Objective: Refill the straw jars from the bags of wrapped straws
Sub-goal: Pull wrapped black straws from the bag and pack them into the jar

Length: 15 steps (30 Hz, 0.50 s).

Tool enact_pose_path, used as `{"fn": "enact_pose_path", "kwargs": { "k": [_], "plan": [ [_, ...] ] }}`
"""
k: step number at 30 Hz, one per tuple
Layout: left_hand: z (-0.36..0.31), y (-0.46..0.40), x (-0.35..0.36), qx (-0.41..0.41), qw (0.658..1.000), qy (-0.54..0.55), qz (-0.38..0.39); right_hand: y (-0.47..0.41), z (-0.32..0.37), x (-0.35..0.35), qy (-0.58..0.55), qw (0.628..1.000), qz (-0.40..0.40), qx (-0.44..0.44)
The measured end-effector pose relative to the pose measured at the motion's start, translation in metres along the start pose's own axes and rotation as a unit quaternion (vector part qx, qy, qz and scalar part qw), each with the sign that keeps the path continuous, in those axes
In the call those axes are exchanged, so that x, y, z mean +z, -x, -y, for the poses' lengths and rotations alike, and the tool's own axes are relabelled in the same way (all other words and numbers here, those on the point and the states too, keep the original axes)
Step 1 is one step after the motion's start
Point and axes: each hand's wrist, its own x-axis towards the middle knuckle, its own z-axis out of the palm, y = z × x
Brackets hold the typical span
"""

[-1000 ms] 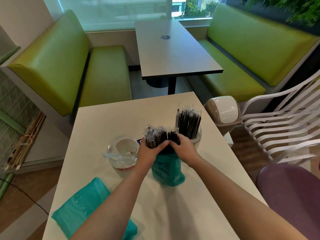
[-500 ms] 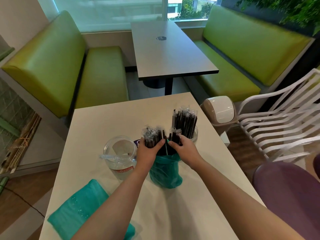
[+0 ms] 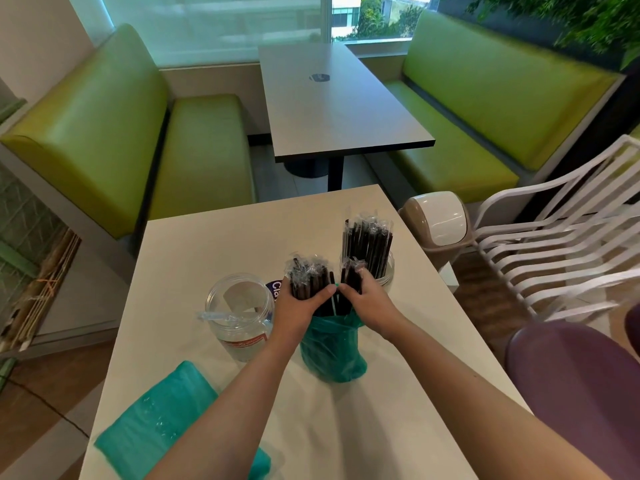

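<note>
My left hand (image 3: 300,308) grips a bunch of black wrapped straws (image 3: 308,277); right hand (image 3: 372,299) pinches a smaller bunch (image 3: 351,277), both standing in the upright teal bag (image 3: 330,351) mid-table. Far jar (image 3: 388,271), behind my right hand, is packed w/ straws (image 3: 367,242). Near-left clear jar (image 3: 239,315) holds maybe one clear wrapped straw, hard to tell. 2nd teal bag (image 3: 159,424) lies flat at table's (image 3: 214,247) near-left corner.

Daylight enters through the far window (image 3: 214,26), bright and washed out; interior evenly lit, shadows soft; wide-angle bending at edges.
</note>
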Motion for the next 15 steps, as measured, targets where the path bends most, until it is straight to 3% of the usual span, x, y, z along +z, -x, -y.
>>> {"fn": "enact_pose_path", "kwargs": {
  "k": [4, 9, 15],
  "plan": [
    [-0.003, 0.0, 0.001, 0.002, 0.999, -0.019, -0.033, 0.003, 0.008, -0.003, -0.026, 0.999, 0.033, -0.003],
    [-0.01, 0.0, 0.004, 0.015, 0.998, -0.028, -0.049, -0.006, 0.021, -0.011, 0.037, 0.998, -0.049, -0.034],
    [-0.008, -0.004, 0.004, 0.02, 0.999, -0.022, -0.04, 0.001, 0.075, -0.039, 0.021, 0.991, -0.06, -0.115]
  ]
}}
